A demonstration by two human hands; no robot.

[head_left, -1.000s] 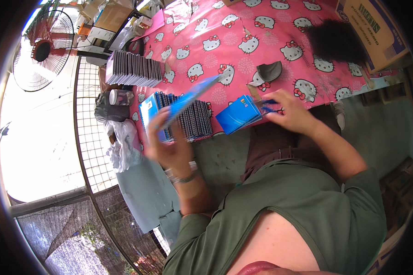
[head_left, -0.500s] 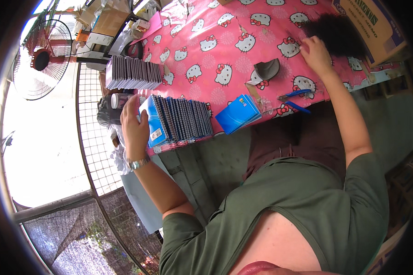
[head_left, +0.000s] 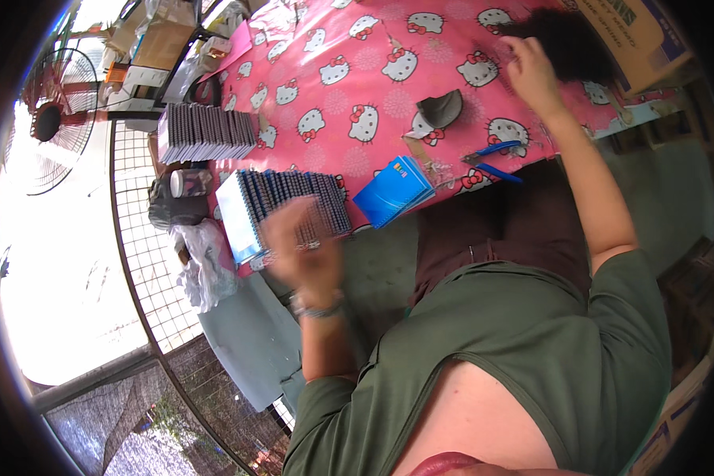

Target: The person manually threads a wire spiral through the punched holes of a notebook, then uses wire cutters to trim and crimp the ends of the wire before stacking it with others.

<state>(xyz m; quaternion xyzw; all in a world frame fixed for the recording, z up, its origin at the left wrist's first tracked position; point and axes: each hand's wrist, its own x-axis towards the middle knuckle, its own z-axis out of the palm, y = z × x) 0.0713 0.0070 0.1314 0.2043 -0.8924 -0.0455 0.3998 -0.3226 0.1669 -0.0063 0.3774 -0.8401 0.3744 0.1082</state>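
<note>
My left hand, smeared by motion, is in front of a row of spiral-bound notebooks with blue covers, standing on edge along the table's near side. Whether its fingers are apart or closed does not show. A metal watch band circles that wrist. Over at the far right, my right hand lies low over the table with fingers stretched out beside a black, fuzzy heap; nothing shows in it. Between the hands, a few blue notebooks lie flat in a small pile, with blue-handled pliers to their right.
A pink patterned cloth covers the table. Another row of spiral notebooks stands at the left. A dark grey curved piece lies mid-table. A cardboard box sits far right, and a fan stands at the left.
My left hand has left the end of the blue notebook row and swung right and toward me. My right hand stays beside the black heap, its fingers more spread. The whole view has shifted slightly.
</note>
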